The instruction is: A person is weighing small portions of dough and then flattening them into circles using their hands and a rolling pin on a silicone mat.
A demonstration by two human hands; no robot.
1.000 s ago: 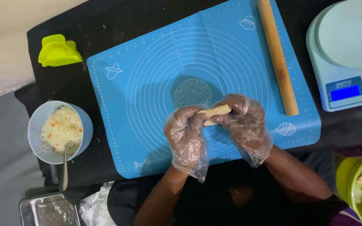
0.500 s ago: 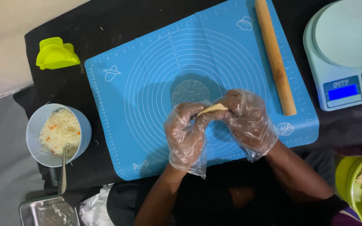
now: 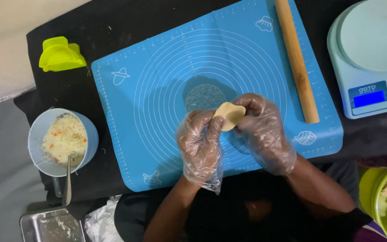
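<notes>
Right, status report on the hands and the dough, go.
Left hand and right hand, both in clear gloves, pinch dough piece between them. Held above blue mat. Rolling pin off to the right, nothing in the way.

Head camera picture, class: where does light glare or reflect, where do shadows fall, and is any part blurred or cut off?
Head view: sheen on the clear gloves of the left hand and right hand; the scale screen glows blue; soft shadow on the blue mat beside the dough piece; the green bowl is cut off at the edge; focus is sharp on the hands.
</notes>
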